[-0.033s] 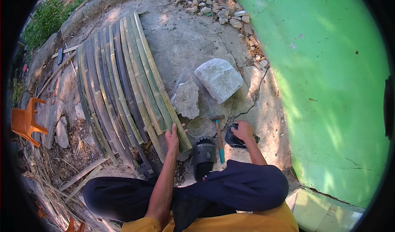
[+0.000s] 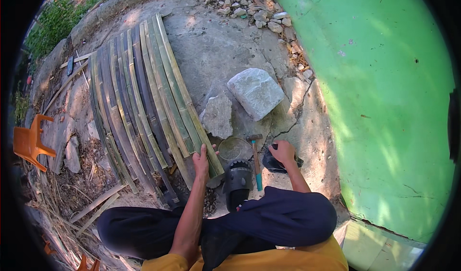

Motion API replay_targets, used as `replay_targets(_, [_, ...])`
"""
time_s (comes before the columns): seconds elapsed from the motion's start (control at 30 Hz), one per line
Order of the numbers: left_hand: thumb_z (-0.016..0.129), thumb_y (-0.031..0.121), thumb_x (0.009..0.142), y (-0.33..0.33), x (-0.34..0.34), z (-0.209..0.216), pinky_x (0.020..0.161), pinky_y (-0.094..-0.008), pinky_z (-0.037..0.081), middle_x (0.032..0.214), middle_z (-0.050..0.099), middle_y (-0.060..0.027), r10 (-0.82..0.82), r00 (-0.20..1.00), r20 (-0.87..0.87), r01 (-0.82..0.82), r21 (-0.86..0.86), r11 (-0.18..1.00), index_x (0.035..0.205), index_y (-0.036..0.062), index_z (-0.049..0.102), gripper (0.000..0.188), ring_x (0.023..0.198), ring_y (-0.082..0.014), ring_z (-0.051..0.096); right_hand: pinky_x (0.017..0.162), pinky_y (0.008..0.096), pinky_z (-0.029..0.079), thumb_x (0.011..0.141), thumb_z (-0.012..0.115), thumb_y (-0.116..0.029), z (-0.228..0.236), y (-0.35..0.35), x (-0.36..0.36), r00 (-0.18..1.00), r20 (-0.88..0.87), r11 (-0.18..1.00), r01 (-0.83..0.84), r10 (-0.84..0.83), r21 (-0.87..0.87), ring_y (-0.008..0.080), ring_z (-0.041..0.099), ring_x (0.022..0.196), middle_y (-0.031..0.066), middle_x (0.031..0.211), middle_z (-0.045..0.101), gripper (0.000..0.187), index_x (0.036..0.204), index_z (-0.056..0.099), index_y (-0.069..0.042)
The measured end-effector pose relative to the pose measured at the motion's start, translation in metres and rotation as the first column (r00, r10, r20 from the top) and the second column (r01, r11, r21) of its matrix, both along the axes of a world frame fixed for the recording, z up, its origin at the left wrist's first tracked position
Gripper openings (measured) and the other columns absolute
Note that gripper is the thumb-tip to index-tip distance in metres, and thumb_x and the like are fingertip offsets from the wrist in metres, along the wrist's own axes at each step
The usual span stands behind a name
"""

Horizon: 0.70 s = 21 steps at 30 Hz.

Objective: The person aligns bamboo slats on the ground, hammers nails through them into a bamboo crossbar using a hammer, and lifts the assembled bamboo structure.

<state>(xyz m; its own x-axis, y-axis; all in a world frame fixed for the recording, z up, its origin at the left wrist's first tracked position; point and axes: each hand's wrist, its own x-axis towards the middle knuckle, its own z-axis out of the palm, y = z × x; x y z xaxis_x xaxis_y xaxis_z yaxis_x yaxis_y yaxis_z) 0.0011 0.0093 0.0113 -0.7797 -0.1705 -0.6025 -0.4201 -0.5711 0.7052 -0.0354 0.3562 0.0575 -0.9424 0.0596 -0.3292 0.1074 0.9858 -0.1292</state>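
Long split bamboo slats [image 2: 154,74] lie side by side in a row at the left. My left hand [image 2: 200,164] is closed around the near end of the rightmost slats, thumb on top and fingertips showing past the right edge. My right hand [image 2: 285,154] is down at a black plastic bag [image 2: 272,163] on the ground, fingers curled at its mouth; what they hold is hidden. Between my hands lies a hammer [image 2: 256,156] with a teal grip, head pointing away. A thin round hoop [image 2: 231,148] rests beside it, just beyond my dark sandal [image 2: 238,175].
A big pale stone block [image 2: 256,94] and a flat rough stone [image 2: 218,116] sit ahead. A green wall [image 2: 384,93] closes off the right side. Rubble [image 2: 261,16] lines its far foot. An orange plastic chair [image 2: 33,141] stands at far left, near loose bamboo strips [image 2: 98,203].
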Motion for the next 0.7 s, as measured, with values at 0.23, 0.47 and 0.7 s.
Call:
replay_targets(0.23, [0.054,0.033,0.106,0.000,-0.001,0.004,0.064,-0.0361,0.061,0.104,0.074,-0.0201,-0.002,1.000,0.003,0.002,0.000,1.000,0.123,-0.0037,0.058,0.041,0.077,-0.0273,0.075,0.078,0.0480,0.054,0.080,0.078,-0.026,-0.016,-0.007,-0.003,0.996,-0.077,0.999,-0.035,0.035,0.005,0.0371,0.067,0.091,0.0161,0.084,0.067,0.020,0.088,0.075,-0.007])
replay_targets(0.47, [0.055,0.034,0.106,0.004,-0.003,0.005,0.064,-0.0353,0.061,0.104,0.074,-0.0190,-0.003,1.000,-0.002,0.003,-0.007,1.000,0.124,-0.0017,0.059,0.040,0.077,-0.0266,0.075,0.075,0.0446,0.054,0.083,0.075,-0.018,-0.025,0.005,-0.009,0.976,-0.205,0.957,0.016,-0.079,-0.290,0.0343,0.069,0.086,0.0162,0.083,0.068,0.018,0.090,0.070,-0.002])
replay_targets(0.7, [0.054,0.037,0.106,0.000,0.000,0.003,0.062,-0.0335,0.060,0.107,0.074,-0.0179,-0.012,1.000,-0.006,0.012,-0.014,1.000,0.124,-0.0020,0.059,0.043,0.079,-0.0245,0.075,0.069,0.0360,0.055,0.088,0.071,-0.013,-0.025,-0.008,-0.013,0.951,-0.138,0.871,0.186,-0.275,-0.454,0.0282,0.073,0.074,0.0139,0.083,0.074,0.013,0.091,0.067,-0.001])
